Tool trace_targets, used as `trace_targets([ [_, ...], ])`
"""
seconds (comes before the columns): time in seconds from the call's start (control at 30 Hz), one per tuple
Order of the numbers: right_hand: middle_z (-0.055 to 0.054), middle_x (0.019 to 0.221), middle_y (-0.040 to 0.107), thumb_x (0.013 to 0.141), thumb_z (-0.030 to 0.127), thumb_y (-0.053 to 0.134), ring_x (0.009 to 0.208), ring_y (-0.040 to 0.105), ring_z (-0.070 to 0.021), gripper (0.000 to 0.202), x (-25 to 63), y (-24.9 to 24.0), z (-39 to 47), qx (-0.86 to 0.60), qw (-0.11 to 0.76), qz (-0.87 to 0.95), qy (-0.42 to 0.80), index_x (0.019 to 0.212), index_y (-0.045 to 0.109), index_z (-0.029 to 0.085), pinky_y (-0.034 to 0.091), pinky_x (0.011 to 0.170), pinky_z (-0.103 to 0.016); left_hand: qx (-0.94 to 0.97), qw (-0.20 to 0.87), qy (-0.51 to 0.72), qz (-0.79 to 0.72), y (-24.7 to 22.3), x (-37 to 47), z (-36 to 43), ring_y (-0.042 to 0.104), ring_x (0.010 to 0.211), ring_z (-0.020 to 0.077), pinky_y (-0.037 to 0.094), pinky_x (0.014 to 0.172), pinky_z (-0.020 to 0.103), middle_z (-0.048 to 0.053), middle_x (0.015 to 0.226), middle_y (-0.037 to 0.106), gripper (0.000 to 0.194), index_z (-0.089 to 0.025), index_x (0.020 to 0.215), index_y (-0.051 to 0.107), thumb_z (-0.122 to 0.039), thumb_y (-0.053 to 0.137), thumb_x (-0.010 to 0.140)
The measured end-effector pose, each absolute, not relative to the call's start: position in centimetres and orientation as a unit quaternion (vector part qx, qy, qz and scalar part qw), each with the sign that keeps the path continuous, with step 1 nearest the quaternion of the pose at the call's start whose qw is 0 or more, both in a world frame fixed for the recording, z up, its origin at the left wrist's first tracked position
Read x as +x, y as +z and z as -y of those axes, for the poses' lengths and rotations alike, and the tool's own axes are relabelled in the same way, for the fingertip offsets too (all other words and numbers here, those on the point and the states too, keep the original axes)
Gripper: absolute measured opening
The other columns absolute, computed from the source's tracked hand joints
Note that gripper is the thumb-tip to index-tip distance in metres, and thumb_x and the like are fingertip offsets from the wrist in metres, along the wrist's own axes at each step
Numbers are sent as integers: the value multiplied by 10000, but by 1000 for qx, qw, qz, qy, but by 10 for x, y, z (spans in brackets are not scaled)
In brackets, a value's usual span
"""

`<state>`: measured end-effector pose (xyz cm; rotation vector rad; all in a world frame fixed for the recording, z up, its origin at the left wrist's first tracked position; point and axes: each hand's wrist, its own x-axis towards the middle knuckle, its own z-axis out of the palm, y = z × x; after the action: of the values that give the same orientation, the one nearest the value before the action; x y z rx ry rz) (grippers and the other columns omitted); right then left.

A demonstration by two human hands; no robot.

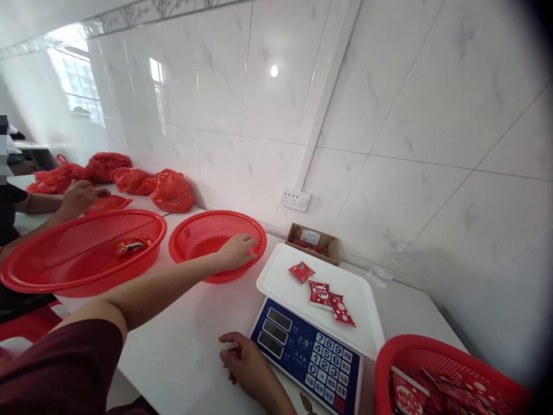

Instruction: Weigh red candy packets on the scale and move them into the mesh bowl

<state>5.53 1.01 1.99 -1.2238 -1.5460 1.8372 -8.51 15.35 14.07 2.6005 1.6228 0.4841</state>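
Observation:
My left hand [237, 251] hangs over the right rim of a red mesh basket [184, 236], its fingers stretched out and nothing visible in them. My right hand [246, 364] is curled at the left edge of a digital scale [298, 351]. Between its thumb and fingers shows part of a small red-and-white packet [234, 347], mostly hidden. On the scale's white tray [276, 276] lie three small red packets: a plain one [301, 271] at the back, a printed one [319, 293] in the middle, and a dotted one [342, 310] touching it.
A red basket [432, 346] of packets stands at the front right. At left, a larger red basket [82, 253] holds a few wrapped pieces. A co-worker's hand [80, 197] is near red plastic bags [173, 191]. Behind the scale is a cardboard box [332, 249] and a clear plastic bottle [386, 265].

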Motion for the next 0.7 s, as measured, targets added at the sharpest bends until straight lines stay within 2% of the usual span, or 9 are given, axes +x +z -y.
trace_targets([
  [0.17, 57, 621, 505, 720, 248, 583, 447, 451, -52, 339, 57, 21, -11, -446, 220, 560, 663, 1044, 595, 153, 355, 443, -191, 887, 98, 122, -435, 131, -26, -150, 285, 1322, 236, 274, 1063, 368, 97, 1439, 302, 543, -239, 1330, 362, -490, 454, 857],
  [0.27, 52, 627, 514, 728, 258, 582, 447, 450, -50, 340, 58, 22, -11, -444, 217, 576, 651, 1052, 595, 154, 358, 454, -192, 902, 138, 99, -396, 127, 18, -150, 202, 1366, 241, 257, 1075, 371, 103, 1485, 215, 664, -259, 1387, 266, -585, 426, 832],
  [0.37, 45, 642, 519, 728, 289, 592, 456, 450, -52, 359, 59, 27, -9, -441, 216, 590, 641, 1059, 595, 150, 366, 467, -196, 899, 161, 79, -399, 124, 59, -148, 190, 1360, 324, 260, 1047, 494, 170, 1471, 224, 798, -228, 1408, 226, -702, 363, 780],
  [0.47, 42, 646, 519, 730, 314, 593, 469, 454, -59, 382, 60, 31, -8, -434, 216, 603, 634, 1069, 588, 139, 369, 478, -198, 885, 170, 55, -430, 122, 95, -142, 145, 1351, 404, 169, 996, 654, 188, 1484, 168, 900, -268, 1422, 181, -791, 333, 705],
  [0.53, 43, 636, 511, 739, 316, 584, 471, 456, -65, 383, 61, 33, -7, -430, 218, 610, 629, 1074, 582, 132, 370, 482, -200, 883, 164, 33, -438, 120, 114, -138, 129, 1345, 426, 142, 960, 700, 174, 1490, 155, 923, -303, 1412, 205, -814, 361, 660],
  [0.6, 46, 629, 502, 743, 314, 579, 472, 461, -69, 377, 61, 35, -7, -432, 217, 614, 624, 1074, 583, 132, 375, 488, -202, 896, 140, 19, -422, 118, 126, -136, 162, 1326, 434, 194, 931, 697, 165, 1471, 208, 903, -313, 1371, 308, -820, 395, 629],
  [0.7, 43, 627, 511, 747, 290, 576, 483, 473, -71, 360, 62, 38, -6, -434, 210, 628, 611, 1075, 593, 140, 381, 506, -200, 925, 86, 32, -370, 116, 131, -138, 339, 1224, 403, 330, 888, 601, 166, 1346, 384, 785, -281, 1261, 470, -787, 397, 665],
])
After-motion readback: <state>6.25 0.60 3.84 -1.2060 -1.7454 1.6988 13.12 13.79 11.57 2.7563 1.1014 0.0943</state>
